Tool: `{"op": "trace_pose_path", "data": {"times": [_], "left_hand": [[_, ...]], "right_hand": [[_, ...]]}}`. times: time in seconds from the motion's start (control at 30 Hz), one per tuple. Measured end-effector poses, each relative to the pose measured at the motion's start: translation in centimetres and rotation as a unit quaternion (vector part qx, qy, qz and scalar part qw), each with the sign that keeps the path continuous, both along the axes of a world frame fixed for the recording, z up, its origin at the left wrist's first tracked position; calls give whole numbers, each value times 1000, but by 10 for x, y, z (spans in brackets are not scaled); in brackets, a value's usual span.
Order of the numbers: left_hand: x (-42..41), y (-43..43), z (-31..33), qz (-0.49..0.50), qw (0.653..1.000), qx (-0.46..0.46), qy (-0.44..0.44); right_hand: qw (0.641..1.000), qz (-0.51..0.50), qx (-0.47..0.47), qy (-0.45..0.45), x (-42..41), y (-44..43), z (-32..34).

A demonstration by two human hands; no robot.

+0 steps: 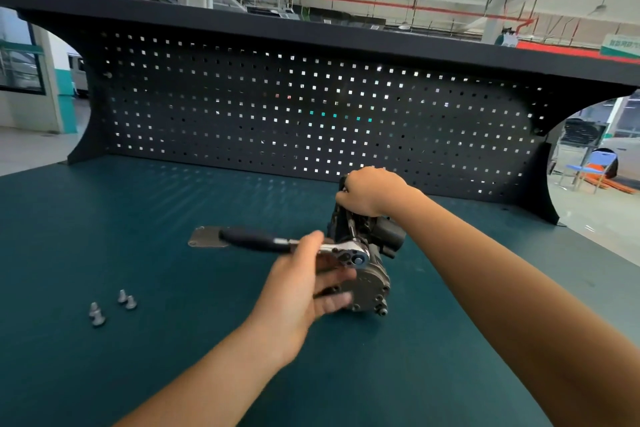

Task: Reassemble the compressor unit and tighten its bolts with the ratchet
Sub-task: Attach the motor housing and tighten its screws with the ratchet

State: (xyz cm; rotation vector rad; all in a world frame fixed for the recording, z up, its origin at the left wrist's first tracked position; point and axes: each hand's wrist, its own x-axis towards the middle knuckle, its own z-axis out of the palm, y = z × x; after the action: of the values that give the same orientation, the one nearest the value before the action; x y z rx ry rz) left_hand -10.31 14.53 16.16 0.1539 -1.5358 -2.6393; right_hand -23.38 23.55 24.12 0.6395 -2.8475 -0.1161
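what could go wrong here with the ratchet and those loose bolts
The left hand holds the ratchet near its head, not the handle, so it may slip off the compressor. Only the right hand steadies the compressor, which could tip. The loose bolts could be left out.

Two hands work on a compressor on a green table.

The right hand (370, 191) grips the top of the compressor (369, 282), which stands on the table (138, 201). The left hand (298, 288) holds the ratchet (263, 241) near its head, thumb on top, fingers blurry below. The ratchet's head sits against the compressor, and its black handle points left over a flat metal plate (204, 237). Four bolts (126, 300) lie well apart to the left. A dark pegboard (277, 107) stands behind.
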Motion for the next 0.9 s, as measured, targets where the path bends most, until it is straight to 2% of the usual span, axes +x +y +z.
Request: {"op": "trace_pose_path", "data": {"times": [0.03,0.07,0.13,0.17,0.23,0.3,0.33,0.43,0.5,0.57,0.73,0.77,0.8,0.83,0.9], "left_hand": [[-2,-3,6,43,989,-135,50],[-5,-6,11,86,947,-287,115],[-9,-7,24,131,795,-552,215],[-10,-4,30,124,714,-651,225],[-10,9,35,88,577,-781,222],[-10,22,36,62,479,-839,251],[-12,25,37,67,456,-847,265],[-13,24,42,106,430,-850,286],[-12,20,42,168,404,-843,313],[-9,20,45,208,412,-831,310],[-21,8,40,216,514,-790,254],[-19,3,37,210,549,-767,257],[-15,-2,33,182,606,-730,259],[-11,-5,30,141,680,-673,254],[-7,-11,20,74,838,-505,193]], "right_hand": [[1000,0,-9,11,0,0,-2],[1000,-2,-16,21,0,0,-3],[998,-6,-42,35,-1,-1,-7],[997,-10,-60,43,-1,-1,-9],[994,-19,-85,63,-3,-1,-13],[993,-19,-97,69,-6,2,-14],[992,-19,-103,65,-7,3,-14],[991,-22,-125,44,-8,5,-15],[992,-18,-120,39,-7,5,-14],[996,-19,-85,31,-5,2,-9],[999,-20,-35,-17,-8,0,-1],[999,-7,-43,-26,-9,1,-1],[998,1,-49,-34,-9,1,-1],[998,7,-46,-33,-8,2,-1],[999,5,-31,-24,-7,2,-1]]}}
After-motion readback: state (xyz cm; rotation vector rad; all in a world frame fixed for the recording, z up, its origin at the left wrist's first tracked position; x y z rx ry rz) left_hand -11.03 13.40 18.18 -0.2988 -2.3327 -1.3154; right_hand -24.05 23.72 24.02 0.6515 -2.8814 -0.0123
